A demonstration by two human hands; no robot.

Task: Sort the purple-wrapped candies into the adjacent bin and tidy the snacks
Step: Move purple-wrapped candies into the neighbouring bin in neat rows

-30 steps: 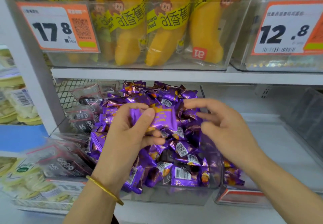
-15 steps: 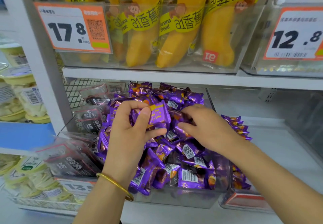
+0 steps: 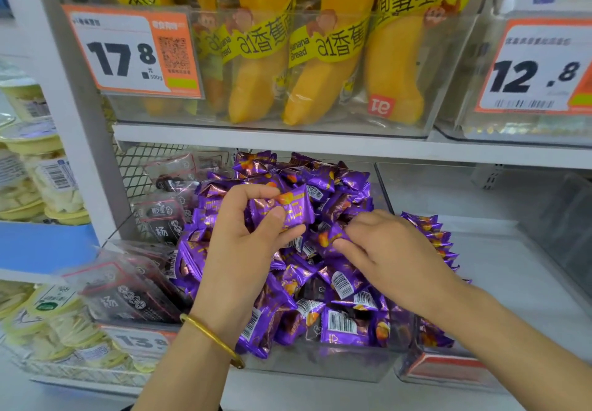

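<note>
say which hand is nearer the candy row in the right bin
Right. The right hand sits just beside the candy row; the left hand is farther left, gripping a candy.

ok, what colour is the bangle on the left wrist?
Gold, a plain thin bangle, clearest in the head view.

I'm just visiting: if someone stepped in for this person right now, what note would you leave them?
Left hand grips a candy above the pile.
Right hand pinches a second candy on the pile.
Done: a row of purple candies stands in the right bin.
Left: the middle bin is heaped full; move more across, then tidy the snacks.
</note>
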